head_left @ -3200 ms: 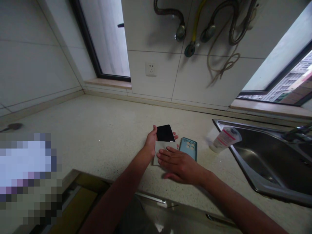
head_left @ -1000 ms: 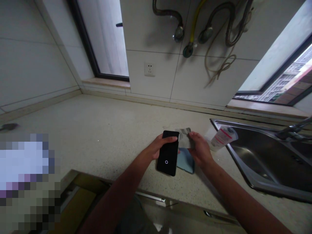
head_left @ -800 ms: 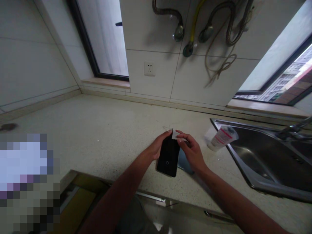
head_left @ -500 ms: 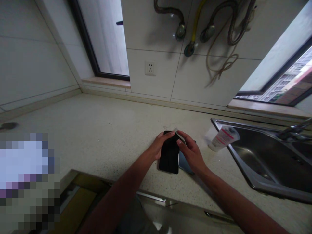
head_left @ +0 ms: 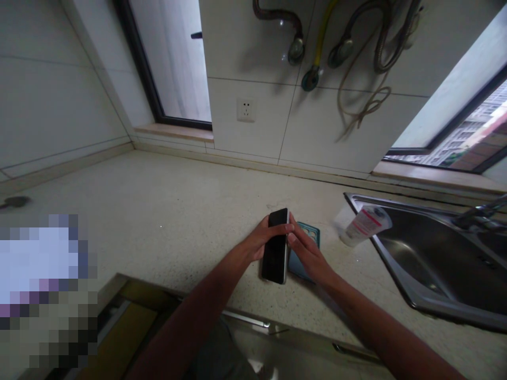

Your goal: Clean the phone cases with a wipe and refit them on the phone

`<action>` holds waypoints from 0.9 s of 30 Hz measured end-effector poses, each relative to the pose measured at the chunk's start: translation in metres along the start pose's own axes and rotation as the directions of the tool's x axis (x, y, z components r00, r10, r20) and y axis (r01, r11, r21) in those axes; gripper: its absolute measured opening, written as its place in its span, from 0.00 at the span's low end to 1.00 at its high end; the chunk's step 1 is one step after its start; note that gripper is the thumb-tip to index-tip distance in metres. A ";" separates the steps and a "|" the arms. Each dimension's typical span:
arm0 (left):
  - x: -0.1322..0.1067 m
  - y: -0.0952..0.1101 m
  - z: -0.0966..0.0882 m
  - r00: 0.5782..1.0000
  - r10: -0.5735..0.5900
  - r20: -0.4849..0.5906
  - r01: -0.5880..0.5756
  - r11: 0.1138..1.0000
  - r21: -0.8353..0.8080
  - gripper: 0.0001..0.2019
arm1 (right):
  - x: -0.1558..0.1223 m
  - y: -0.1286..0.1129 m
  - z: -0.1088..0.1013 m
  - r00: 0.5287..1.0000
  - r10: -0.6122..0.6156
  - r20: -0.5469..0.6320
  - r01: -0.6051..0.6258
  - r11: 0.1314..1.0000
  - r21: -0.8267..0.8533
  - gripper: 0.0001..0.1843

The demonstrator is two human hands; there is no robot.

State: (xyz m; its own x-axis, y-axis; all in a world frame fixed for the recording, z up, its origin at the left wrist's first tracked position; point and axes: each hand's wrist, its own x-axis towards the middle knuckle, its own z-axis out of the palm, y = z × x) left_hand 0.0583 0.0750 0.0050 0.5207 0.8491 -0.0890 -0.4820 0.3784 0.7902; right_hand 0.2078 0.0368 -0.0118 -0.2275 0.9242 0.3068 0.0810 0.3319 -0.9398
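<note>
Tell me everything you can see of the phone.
The phone is a slim black slab with a dark, unlit glass screen and a thin silver edge along one long side. It is held tilted, the left hand's fingers across its face, the right hand's fingertips touching its edge, next to a teal phone case.

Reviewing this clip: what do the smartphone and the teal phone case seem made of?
The smartphone looks glass-fronted: glossy black face, bright metallic-looking edge. The teal phone case looks like moulded plastic or silicone: matte surface, though the look can't settle which.
</note>
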 end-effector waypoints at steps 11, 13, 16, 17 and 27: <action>-0.001 -0.008 0.008 0.999 -0.046 -0.020 0.045 0.997 -0.054 0.25 | -0.001 -0.011 -0.001 0.997 0.000 0.077 -0.002 1.000 0.030 0.33; -0.002 -0.008 0.011 0.999 -0.023 -0.023 0.021 0.997 -0.070 0.26 | -0.002 -0.013 -0.001 0.998 -0.005 0.058 0.004 1.000 0.022 0.33; -0.002 -0.008 0.011 1.000 -0.013 0.002 0.013 0.994 -0.106 0.27 | -0.004 -0.013 -0.003 0.998 -0.046 0.033 0.047 0.999 -0.025 0.33; -0.001 -0.008 0.010 1.000 -0.009 0.008 0.010 0.993 -0.121 0.27 | -0.005 -0.012 -0.004 0.996 -0.077 0.035 0.079 0.995 -0.058 0.33; 0.006 -0.013 -0.003 0.999 0.039 0.004 -0.037 0.969 -0.245 0.27 | -0.003 -0.018 -0.013 0.811 -0.526 0.258 0.580 0.663 -0.473 0.32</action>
State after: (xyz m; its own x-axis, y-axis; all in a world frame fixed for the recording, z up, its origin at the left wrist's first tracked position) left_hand 0.0655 0.0758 -0.0071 0.5047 0.8615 -0.0554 -0.6587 0.4257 0.6204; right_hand 0.2197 0.0310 0.0061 -0.4771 0.5262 0.7039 0.3805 0.8457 -0.3742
